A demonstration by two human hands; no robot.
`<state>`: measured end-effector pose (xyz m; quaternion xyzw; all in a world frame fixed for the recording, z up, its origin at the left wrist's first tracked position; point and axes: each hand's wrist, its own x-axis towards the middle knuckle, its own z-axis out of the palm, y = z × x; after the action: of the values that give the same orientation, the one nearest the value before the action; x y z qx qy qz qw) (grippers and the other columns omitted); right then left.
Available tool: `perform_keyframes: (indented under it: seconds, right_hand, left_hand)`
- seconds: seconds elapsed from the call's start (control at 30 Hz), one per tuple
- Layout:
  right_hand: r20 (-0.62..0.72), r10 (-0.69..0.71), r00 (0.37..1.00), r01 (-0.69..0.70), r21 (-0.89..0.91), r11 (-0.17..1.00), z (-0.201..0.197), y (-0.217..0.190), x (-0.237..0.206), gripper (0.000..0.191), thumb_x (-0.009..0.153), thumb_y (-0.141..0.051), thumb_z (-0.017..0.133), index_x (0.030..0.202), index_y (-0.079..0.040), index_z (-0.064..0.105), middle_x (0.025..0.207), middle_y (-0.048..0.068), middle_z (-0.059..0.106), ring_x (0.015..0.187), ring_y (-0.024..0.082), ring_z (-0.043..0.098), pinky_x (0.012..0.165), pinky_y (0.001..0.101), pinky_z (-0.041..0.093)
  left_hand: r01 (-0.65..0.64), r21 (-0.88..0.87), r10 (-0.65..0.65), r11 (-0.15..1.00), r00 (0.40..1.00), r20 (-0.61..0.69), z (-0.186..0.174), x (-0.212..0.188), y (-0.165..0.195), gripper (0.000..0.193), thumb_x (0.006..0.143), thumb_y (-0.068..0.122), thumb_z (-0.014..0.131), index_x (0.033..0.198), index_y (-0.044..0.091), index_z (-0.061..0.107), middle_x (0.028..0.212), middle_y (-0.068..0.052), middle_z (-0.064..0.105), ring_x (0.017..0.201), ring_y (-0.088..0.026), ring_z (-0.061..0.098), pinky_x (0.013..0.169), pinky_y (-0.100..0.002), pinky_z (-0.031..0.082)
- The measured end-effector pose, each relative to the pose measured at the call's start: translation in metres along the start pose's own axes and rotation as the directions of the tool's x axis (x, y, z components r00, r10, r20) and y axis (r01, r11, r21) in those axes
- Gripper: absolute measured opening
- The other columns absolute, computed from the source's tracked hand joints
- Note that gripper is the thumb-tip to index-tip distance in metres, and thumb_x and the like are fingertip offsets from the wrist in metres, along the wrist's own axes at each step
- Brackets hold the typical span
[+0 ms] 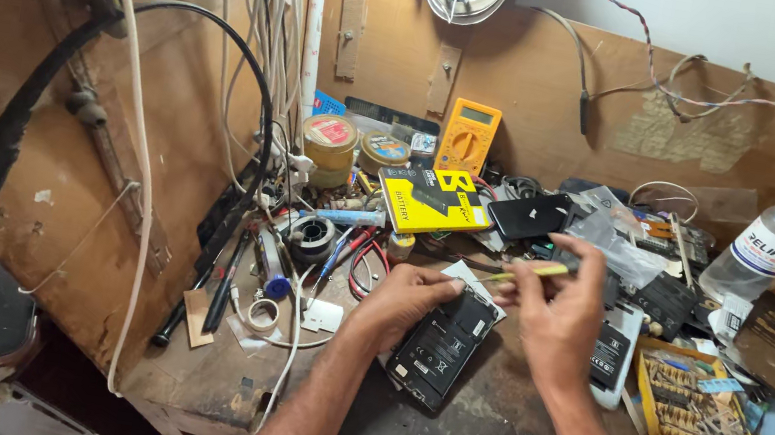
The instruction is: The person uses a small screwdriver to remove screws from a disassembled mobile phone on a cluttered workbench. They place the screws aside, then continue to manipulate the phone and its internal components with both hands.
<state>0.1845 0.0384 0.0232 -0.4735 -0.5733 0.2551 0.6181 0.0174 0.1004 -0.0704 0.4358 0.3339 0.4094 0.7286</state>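
Phone [442, 348], opened with its back off and black battery showing, lies on the dark tabletop [488, 434] near the middle. Left hand [401, 300] presses down on its upper left edge, fingers curled over it. Right hand [562, 308] pinches a thin yellow tool [526, 272], tip pointing left above the phone's far end. A yellow multimeter [468, 136] stands far behind.

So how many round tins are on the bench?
2. One tin stands at the back left by the cables; the other tin sits just right of it, beside the multimeter. Clutter may hide more.
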Motion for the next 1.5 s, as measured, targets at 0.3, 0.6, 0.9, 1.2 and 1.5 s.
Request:
perform_keyframes:
  seconds: [0.3, 0.6, 0.9, 1.2, 1.5]
  right_hand:
    - [-0.128, -0.099, 0.987, 0.103, 0.030, 0.994, -0.028, 0.013, -0.033, 0.043, 0.103, -0.001, 0.056, 0.138, 0.000, 0.031, 0.100, 0.020, 0.072, 0.080, 0.020, 0.073, 0.071, 0.0336, 0.065]
    - [-0.217, -0.100, 0.971, 0.108, 0.025, 0.994, -0.022, 0.035, -0.048, 0.045, 0.105, -0.002, 0.058, 0.141, 0.000, 0.031, 0.099, 0.020, 0.070, 0.078, 0.019, 0.070, 0.072, 0.0313, 0.061]
    - [-0.246, -0.090, 0.965, 0.090, -0.011, 0.996, -0.023, 0.038, -0.051, 0.044, 0.105, -0.003, 0.058, 0.140, -0.001, 0.031, 0.099, 0.020, 0.071, 0.075, 0.019, 0.070, 0.069, 0.0312, 0.060]
    - [-0.371, -0.114, 0.922, 0.134, 0.028, 0.991, -0.029, 0.039, -0.055, 0.040, 0.109, -0.006, 0.055, 0.140, -0.004, 0.030, 0.099, 0.020, 0.069, 0.075, 0.021, 0.070, 0.069, 0.0327, 0.061]
    - [-0.439, -0.102, 0.893, 0.121, 0.017, 0.992, -0.033, 0.042, -0.055, 0.037, 0.111, -0.008, 0.053, 0.140, -0.006, 0.031, 0.098, 0.020, 0.070, 0.074, 0.020, 0.068, 0.069, 0.0326, 0.059]
  left_hand:
    - [0.090, -0.311, -0.075, 0.946, 0.995, 0.059, -0.012, 0.011, 0.000, 0.066, 0.108, 0.054, 0.036, 0.118, -0.007, 0.058, 0.097, -0.015, 0.073, 0.084, -0.021, 0.071, 0.074, -0.033, 0.059]
    - [0.113, -0.355, -0.078, 0.928, 0.991, 0.113, -0.015, 0.008, -0.001, 0.073, 0.107, 0.060, 0.032, 0.114, -0.006, 0.061, 0.095, -0.012, 0.073, 0.083, -0.018, 0.072, 0.074, -0.032, 0.060]
    - [-0.080, 0.008, 0.079, 0.997, 0.990, 0.118, -0.002, -0.018, 0.008, 0.029, 0.093, 0.011, 0.072, 0.118, -0.003, 0.070, 0.103, -0.008, 0.076, 0.086, -0.012, 0.072, 0.075, -0.026, 0.060]
    - [-0.009, -0.007, 0.009, 1.000, 0.996, 0.091, 0.003, -0.014, 0.036, 0.027, 0.089, 0.002, 0.073, 0.112, -0.012, 0.070, 0.096, -0.017, 0.076, 0.074, -0.018, 0.074, 0.069, -0.031, 0.061]
    - [0.015, 0.205, -0.015, 0.979, 1.000, -0.005, 0.001, -0.004, 0.064, 0.026, 0.081, 0.002, 0.077, 0.106, -0.005, 0.071, 0.087, -0.012, 0.075, 0.070, -0.017, 0.072, 0.063, -0.030, 0.059]
